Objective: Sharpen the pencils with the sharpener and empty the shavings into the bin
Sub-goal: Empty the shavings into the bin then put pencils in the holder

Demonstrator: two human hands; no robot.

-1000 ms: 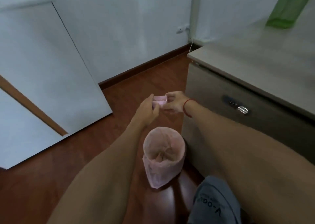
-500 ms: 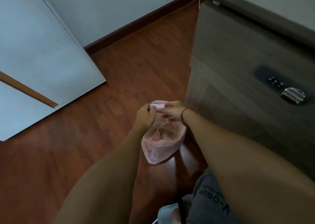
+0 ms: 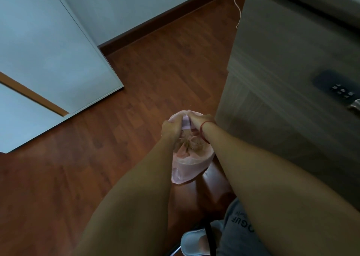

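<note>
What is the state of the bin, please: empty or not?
Not empty: the bin holds pale shavings in its pink liner.

Reddish wood floor (image 3: 136,92) carries the pink-lined bin (image 3: 191,164), right beside the grey cabinet (image 3: 282,92), slipper (image 3: 191,243) near

dim, bluish cast | soft overall blur | wide-angle bending at edges

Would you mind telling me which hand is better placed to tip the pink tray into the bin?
Probably left: the left hand grips the pink tray over the bin mouth; the right hand pinches its other end, beside the cabinet.
</note>
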